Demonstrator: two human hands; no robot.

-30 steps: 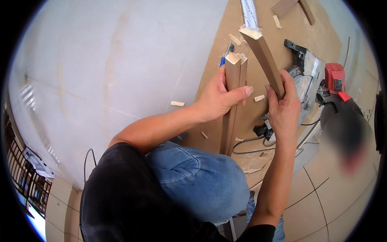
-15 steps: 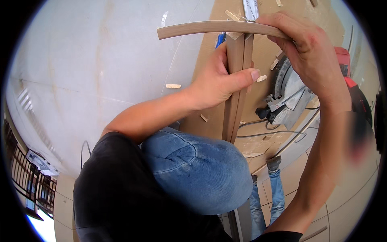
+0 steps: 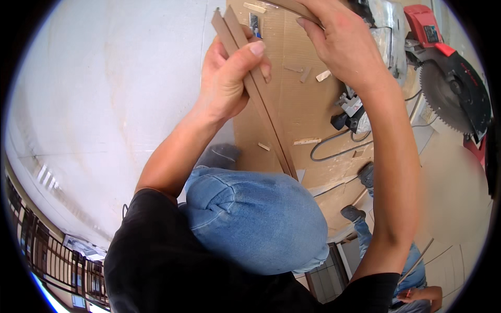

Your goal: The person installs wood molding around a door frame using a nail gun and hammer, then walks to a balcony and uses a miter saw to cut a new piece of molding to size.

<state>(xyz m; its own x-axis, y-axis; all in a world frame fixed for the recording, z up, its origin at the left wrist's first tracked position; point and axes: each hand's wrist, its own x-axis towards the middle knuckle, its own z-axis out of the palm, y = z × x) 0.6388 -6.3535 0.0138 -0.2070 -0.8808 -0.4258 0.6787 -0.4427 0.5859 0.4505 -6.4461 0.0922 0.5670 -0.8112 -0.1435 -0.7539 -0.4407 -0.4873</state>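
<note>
My left hand [image 3: 224, 78] is closed around a long brown wood moulding [image 3: 267, 117] with a dark lengthwise groove or gap; whether it is one piece or two I cannot tell. It slants from its top end above the hand down to my jeans-clad knee [image 3: 255, 219]. Up at the top edge, my right hand [image 3: 344, 47] pinches a second brown strip [image 3: 292, 6], flat and partly outside the picture. The two pieces are apart.
Cardboard [image 3: 282, 99] with several wood offcuts [image 3: 308, 141] covers the floor ahead. A mitre saw with a toothed round blade [image 3: 443, 86] stands at the right, its cable [image 3: 334, 141] on the cardboard. At lower right, another person's hand [image 3: 417, 296] is near a thin stick.
The strip in my right hand has lifted off the moulding's top end and moved up, partly out of view. My left hand has shifted left, tilting the moulding. The view has turned toward the saw.
</note>
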